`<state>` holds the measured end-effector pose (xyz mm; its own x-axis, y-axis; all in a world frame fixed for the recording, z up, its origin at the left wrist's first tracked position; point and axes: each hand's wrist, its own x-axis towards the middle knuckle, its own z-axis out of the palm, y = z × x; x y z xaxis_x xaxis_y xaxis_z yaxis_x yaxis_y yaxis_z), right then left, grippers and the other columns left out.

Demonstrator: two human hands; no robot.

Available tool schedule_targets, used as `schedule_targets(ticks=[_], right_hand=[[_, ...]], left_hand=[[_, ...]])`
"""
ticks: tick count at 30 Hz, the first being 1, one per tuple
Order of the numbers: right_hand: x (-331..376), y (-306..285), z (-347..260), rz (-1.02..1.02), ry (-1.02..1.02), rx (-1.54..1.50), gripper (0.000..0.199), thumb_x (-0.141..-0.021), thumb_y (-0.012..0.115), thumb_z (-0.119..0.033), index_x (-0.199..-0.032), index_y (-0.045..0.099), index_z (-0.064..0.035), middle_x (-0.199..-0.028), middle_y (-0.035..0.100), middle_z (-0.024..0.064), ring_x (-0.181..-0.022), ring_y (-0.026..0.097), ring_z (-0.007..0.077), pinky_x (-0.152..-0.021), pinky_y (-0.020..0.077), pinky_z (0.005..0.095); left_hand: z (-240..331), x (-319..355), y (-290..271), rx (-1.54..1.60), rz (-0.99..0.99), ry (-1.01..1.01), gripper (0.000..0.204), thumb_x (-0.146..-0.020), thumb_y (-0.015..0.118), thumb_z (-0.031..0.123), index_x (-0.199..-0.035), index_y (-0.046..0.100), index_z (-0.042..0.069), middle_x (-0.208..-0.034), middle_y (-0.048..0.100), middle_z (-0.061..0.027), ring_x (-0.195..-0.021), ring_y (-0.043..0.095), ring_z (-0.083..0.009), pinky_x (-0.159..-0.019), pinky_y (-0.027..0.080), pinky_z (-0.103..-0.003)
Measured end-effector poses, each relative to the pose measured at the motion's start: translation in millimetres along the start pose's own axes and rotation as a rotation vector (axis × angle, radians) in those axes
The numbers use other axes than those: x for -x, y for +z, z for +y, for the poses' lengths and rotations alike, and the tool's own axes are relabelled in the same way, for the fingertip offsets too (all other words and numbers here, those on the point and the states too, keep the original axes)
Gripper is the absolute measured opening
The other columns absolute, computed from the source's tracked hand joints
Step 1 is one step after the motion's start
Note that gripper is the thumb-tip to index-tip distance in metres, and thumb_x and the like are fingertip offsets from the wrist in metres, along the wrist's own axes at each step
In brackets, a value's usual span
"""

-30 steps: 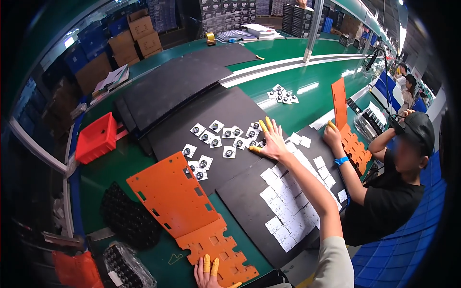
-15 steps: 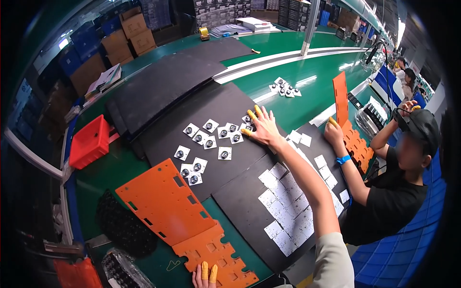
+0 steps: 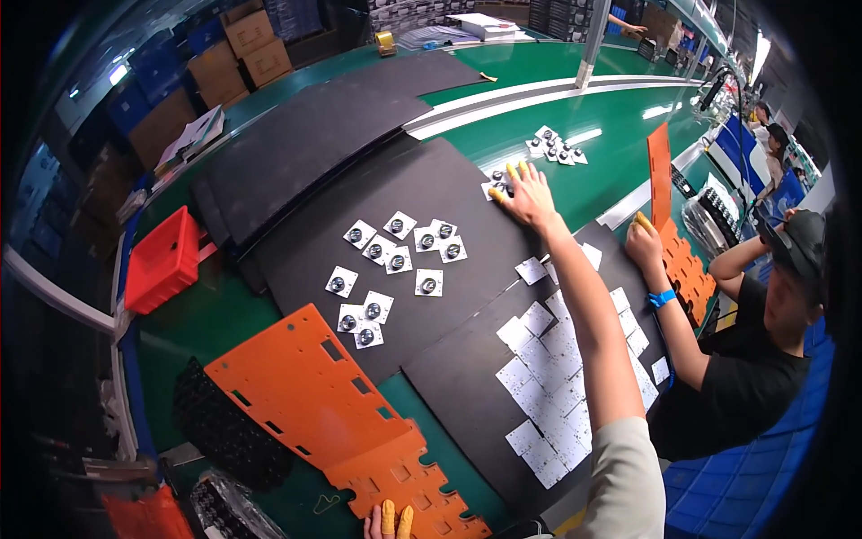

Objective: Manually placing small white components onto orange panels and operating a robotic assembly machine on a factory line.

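My right hand (image 3: 528, 193), with yellow finger covers, reaches far out to the black mat's far edge. Its fingers are spread over a few white square boards with dark round parts (image 3: 496, 187), touching them from above. More such boards (image 3: 398, 260) lie scattered on the black mat to its left. At the lower edge, my left hand (image 3: 388, 523) is only partly in view. Its covered fingers lie flat on the lower part of the orange slotted plate (image 3: 395, 472); the thumb is hidden.
Plain white boards (image 3: 548, 377) cover the near right mat. Another small group of boards (image 3: 557, 148) rests on the green belt (image 3: 628, 135). A red bin (image 3: 163, 260) stands left. At right, a co-worker's hand (image 3: 643, 241) is by a second orange plate (image 3: 684, 274).
My right hand has moved away and to the right, and a few boards have slid with it from the mat's group toward the green belt. My left hand stays at the orange plate.
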<state>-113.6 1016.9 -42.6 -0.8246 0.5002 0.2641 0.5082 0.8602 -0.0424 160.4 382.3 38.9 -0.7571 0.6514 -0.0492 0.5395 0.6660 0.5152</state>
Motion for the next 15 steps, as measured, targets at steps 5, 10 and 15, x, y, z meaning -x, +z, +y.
schedule_targets(ticks=[5, 10, 15], right_hand=[[-18, 10, 28, -0.003, 0.107, 0.074, 0.093, -0.090, 0.042, -0.076, -0.152, 0.038, -0.0058, -0.155, 0.035, 0.0271, -0.146, 0.030, 0.0412, -0.117, 0.0243, 0.0533], [-25, 12, 29, -0.016, 0.127, 0.106, 0.097, -0.088, 0.038, -0.080, -0.153, 0.036, -0.0084, -0.155, 0.034, 0.0273, -0.148, 0.027, 0.0412, -0.120, 0.0165, 0.0555], [-28, 7, 34, 0.026, 0.260, 0.285, 0.104, -0.087, 0.039, -0.081, -0.157, 0.026, -0.0053, -0.158, 0.031, 0.0258, -0.150, 0.020, 0.0417, -0.119, 0.0097, 0.0618]], left_hand=[[-6, 1, 6, -0.018, 0.031, 0.044, 0.073, -0.089, 0.059, 0.050, -0.147, 0.046, 0.007, -0.158, 0.033, -0.0223, -0.145, 0.028, -0.0430, -0.119, 0.021, -0.058], [-9, 3, 10, -0.039, 0.056, 0.051, 0.066, -0.093, 0.053, 0.044, -0.148, 0.045, 0.008, -0.158, 0.032, -0.0219, -0.146, 0.027, -0.0416, -0.119, 0.020, -0.057], [-9, 6, 14, -0.053, 0.075, 0.064, 0.062, -0.095, 0.049, 0.038, -0.149, 0.044, 0.009, -0.159, 0.030, -0.0216, -0.147, 0.026, -0.0405, -0.120, 0.020, -0.056]])
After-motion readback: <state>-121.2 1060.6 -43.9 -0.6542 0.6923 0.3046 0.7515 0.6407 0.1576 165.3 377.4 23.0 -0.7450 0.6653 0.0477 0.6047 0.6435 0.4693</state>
